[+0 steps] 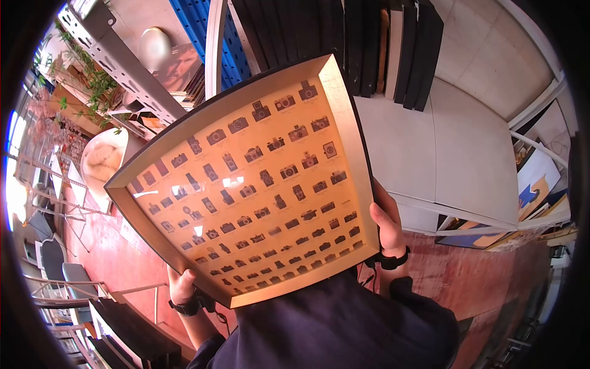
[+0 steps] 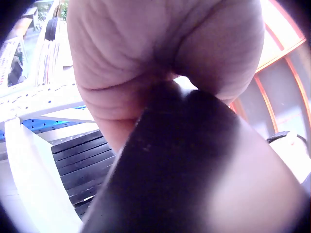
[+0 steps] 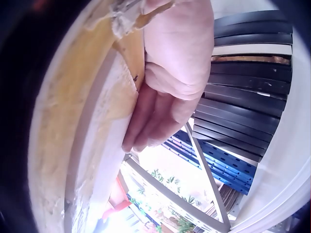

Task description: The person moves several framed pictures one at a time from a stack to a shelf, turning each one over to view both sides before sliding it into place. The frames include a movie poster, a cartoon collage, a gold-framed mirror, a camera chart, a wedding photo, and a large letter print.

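Note:
Both hands hold a large framed poster (image 1: 246, 190) with rows of small cameras on a tan ground, tilted in front of the chest. The left hand (image 1: 182, 286) grips its lower left edge, thumb at the front. On the right edge, the right hand (image 1: 387, 218) has its thumb at the side and the fingers behind. In the left wrist view the left hand (image 2: 165, 53) pinches the dark frame edge (image 2: 165, 160). The right wrist view has the fingers of the right hand (image 3: 170, 82) against the taped back of the frame (image 3: 104, 107).
Dark frames (image 1: 424, 55) stand in a row on a white shelf (image 1: 467, 154) beyond the poster. More dark frames (image 1: 132, 332) lean at the lower left. A white chair (image 1: 104, 160), plants (image 1: 92, 80) and a perforated metal post (image 1: 123, 61) are at the left.

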The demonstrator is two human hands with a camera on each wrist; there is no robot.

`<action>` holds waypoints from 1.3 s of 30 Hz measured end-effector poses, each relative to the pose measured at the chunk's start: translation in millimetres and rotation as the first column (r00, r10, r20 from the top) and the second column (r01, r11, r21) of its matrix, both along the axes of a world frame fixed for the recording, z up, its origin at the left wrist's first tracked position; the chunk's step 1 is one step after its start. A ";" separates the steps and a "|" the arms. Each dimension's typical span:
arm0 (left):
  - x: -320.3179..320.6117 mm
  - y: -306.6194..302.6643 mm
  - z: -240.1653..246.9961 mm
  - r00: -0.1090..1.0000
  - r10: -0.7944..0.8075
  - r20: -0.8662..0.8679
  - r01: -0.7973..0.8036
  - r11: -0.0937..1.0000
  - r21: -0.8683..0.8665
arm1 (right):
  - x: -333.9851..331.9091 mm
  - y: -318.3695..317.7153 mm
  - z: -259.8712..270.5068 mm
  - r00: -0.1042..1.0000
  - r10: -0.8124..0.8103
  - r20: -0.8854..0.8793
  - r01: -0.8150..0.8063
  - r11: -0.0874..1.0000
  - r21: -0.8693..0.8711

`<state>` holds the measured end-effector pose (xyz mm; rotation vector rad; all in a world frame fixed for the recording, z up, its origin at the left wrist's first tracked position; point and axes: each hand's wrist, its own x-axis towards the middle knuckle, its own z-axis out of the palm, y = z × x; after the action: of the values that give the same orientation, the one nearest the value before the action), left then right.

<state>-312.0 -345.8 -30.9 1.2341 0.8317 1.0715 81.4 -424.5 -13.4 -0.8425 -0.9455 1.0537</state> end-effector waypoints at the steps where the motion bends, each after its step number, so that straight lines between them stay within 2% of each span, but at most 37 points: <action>1: -0.5 -0.1 -0.6 1.000 0.005 0.000 -0.005 1.000 0.003 | -0.2 0.5 0.4 1.000 -0.001 -0.002 0.001 1.000 -0.001; 6: -1.2 -2.1 -2.3 0.999 0.039 0.011 -0.039 0.999 0.004 | 0.2 2.4 0.1 1.000 -0.010 0.023 0.011 1.000 -0.009; 12: -10.6 0.5 -10.3 0.999 -0.032 -0.039 0.034 0.998 0.061 | 0.0 3.3 -1.1 1.000 -0.007 0.016 0.007 1.000 -0.003; 17: -8.9 -0.2 -9.0 0.998 0.011 -0.057 -0.007 0.998 0.060 | 1.4 2.3 -2.5 1.000 -0.012 0.014 0.012 1.000 -0.005; 20: -3.6 -1.6 -3.3 0.999 0.036 0.018 -0.036 0.999 -0.015 | 0.9 0.4 -3.4 1.000 -0.017 0.001 0.017 1.000 -0.010; 27: -6.7 -1.0 -6.9 0.998 0.062 -0.018 -0.062 0.998 0.000 | -1.1 -1.0 -0.6 0.997 0.000 -0.074 -0.001 1.000 -0.018; 39: -8.8 -4.4 -9.5 0.995 0.096 -0.019 -0.096 0.994 -0.044 | 2.4 -0.8 -11.1 0.996 0.004 -0.086 -0.007 0.999 -0.032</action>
<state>-320.8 -350.2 -40.4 1.1769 0.9314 1.1147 83.8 -425.3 -24.4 -0.8149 -0.8604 1.1040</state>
